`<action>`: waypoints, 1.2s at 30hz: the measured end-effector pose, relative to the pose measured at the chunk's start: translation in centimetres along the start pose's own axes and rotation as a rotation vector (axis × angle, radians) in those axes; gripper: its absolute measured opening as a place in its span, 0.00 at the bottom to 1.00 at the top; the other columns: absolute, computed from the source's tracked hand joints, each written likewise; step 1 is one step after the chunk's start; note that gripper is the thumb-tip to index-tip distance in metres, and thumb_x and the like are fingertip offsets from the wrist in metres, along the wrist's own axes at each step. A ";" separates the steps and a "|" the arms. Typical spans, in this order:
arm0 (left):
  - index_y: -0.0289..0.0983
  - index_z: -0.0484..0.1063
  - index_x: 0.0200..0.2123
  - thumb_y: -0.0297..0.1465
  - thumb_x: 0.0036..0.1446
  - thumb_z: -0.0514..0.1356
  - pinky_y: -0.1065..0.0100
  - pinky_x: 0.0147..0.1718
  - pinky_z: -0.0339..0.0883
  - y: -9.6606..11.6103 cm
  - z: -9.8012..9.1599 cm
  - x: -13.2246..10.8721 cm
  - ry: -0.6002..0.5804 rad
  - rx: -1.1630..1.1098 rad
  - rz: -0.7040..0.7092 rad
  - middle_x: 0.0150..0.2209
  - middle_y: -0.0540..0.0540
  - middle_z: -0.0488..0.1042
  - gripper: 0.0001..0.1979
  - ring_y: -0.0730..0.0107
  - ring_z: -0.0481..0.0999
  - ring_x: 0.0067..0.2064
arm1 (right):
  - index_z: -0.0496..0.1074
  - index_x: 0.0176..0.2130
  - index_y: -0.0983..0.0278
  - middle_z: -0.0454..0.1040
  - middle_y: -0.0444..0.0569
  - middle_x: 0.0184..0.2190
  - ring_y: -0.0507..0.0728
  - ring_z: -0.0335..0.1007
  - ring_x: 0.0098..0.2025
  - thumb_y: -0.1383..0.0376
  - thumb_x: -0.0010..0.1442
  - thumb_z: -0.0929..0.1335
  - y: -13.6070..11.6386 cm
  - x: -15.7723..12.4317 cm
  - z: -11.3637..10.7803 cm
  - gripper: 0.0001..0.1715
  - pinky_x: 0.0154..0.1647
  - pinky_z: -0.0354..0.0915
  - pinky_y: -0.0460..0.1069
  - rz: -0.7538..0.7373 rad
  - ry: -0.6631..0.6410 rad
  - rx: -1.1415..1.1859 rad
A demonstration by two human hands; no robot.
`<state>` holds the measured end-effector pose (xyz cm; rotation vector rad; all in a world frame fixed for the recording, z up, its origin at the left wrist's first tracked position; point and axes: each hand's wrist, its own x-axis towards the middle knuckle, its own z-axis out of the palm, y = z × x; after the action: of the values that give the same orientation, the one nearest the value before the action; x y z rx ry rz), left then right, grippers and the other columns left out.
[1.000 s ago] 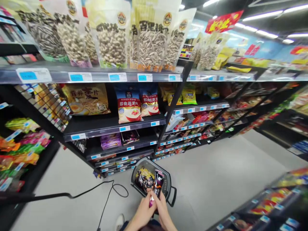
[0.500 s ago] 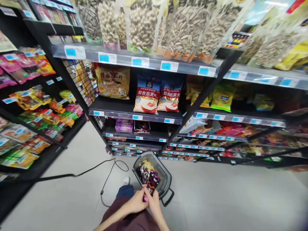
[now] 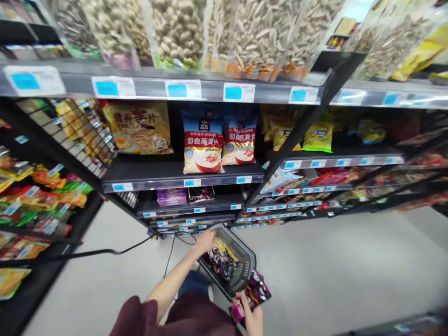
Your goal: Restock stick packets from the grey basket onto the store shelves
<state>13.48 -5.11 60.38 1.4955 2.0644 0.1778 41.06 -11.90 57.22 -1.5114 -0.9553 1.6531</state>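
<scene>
A dark grey plastic basket [image 3: 248,251] stands on the floor in front of me. In it lie small dark wrapped sweets [image 3: 223,265] and yellow packets [image 3: 226,246]. At the basket's far left end is my left hand [image 3: 207,241], bent over the rim with its fingers pointing down inside. Those fingers are too small and partly hidden to tell whether they grip anything. My right hand [image 3: 251,313] is closed around dark purple snack packets [image 3: 258,290] with orange and pink print, just outside the basket's near right corner.
A black shelf rack [image 3: 185,181] rises ahead, holding oatmeal bags [image 3: 203,144] and large clear bags of nuts [image 3: 180,35]. Purple packs [image 3: 171,196] sit on a lower shelf. A black cable [image 3: 115,252] crosses at left, near another snack rack [image 3: 31,205].
My hands were together holding the dark purple packets over the basket. Now the left has moved to the basket's far end, while the right has carried the packets right. The view has shifted closer.
</scene>
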 end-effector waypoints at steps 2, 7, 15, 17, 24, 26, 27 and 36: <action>0.35 0.70 0.54 0.37 0.66 0.60 0.52 0.51 0.73 -2.6 -3.2 4.4 0.088 0.098 -0.067 0.54 0.40 0.73 0.17 0.59 0.75 0.52 | 0.80 0.30 0.71 0.80 0.57 0.25 0.64 0.79 0.28 0.39 0.38 0.78 0.0 0.7 1.0 0.39 0.29 0.72 0.50 0.019 0.083 0.030; 0.35 0.69 0.57 0.37 0.65 0.60 0.49 0.53 0.71 -8.3 -8.2 12.6 0.200 0.300 -0.143 0.58 0.39 0.70 0.20 0.56 0.73 0.56 | 0.80 0.33 0.70 0.82 0.58 0.31 0.66 0.80 0.33 0.38 0.32 0.79 0.4 1.8 4.6 0.42 0.35 0.74 0.52 0.149 0.238 0.099; 0.35 0.68 0.57 0.37 0.65 0.61 0.49 0.53 0.71 -12.8 -8.3 18.1 0.156 0.424 -0.080 0.58 0.39 0.70 0.20 0.56 0.73 0.55 | 0.80 0.31 0.68 0.82 0.57 0.29 0.68 0.79 0.33 0.38 0.39 0.77 0.1 0.9 10.6 0.37 0.36 0.73 0.55 0.156 0.189 0.056; 0.36 0.68 0.58 0.37 0.65 0.61 0.48 0.53 0.71 -13.0 -8.1 18.5 0.153 0.435 -0.070 0.58 0.39 0.69 0.21 0.56 0.73 0.55 | 0.80 0.31 0.68 0.81 0.57 0.29 0.67 0.79 0.32 0.39 0.39 0.77 -0.3 1.0 11.2 0.36 0.36 0.73 0.55 0.148 0.218 0.073; 0.37 0.66 0.60 0.36 0.65 0.60 0.47 0.55 0.70 -12.9 -8.2 19.1 0.177 0.415 -0.043 0.60 0.38 0.68 0.22 0.54 0.72 0.57 | 0.80 0.28 0.68 0.81 0.59 0.27 0.68 0.79 0.29 0.39 0.37 0.77 -2.1 1.8 12.0 0.35 0.31 0.73 0.55 0.127 0.352 0.092; 0.36 0.67 0.59 0.36 0.65 0.61 0.48 0.54 0.71 -12.7 -8.5 19.6 0.185 0.402 -0.065 0.59 0.38 0.69 0.22 0.55 0.72 0.56 | 0.80 0.28 0.68 0.81 0.60 0.28 0.68 0.79 0.29 0.39 0.38 0.77 -2.0 2.1 11.9 0.35 0.31 0.73 0.55 0.123 0.344 0.089; 0.36 0.67 0.59 0.36 0.65 0.61 0.49 0.53 0.71 -12.7 -8.7 20.0 0.185 0.395 -0.078 0.58 0.38 0.69 0.21 0.55 0.73 0.56 | 0.80 0.29 0.68 0.81 0.60 0.28 0.68 0.79 0.30 0.39 0.39 0.77 -1.9 2.2 11.8 0.35 0.32 0.74 0.55 0.118 0.345 0.086; 0.37 0.70 0.56 0.38 0.66 0.59 0.51 0.53 0.71 -13.0 -11.0 25.2 0.142 0.354 -0.071 0.57 0.39 0.71 0.19 0.58 0.74 0.54 | 0.79 0.30 0.67 0.81 0.58 0.28 0.68 0.79 0.32 0.38 0.38 0.77 -1.8 2.1 10.7 0.36 0.38 0.74 0.57 0.126 0.403 0.115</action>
<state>-8.15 15.36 54.51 1.6486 2.3519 -0.1198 30.24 -9.88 58.28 -1.7646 -0.5496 1.3833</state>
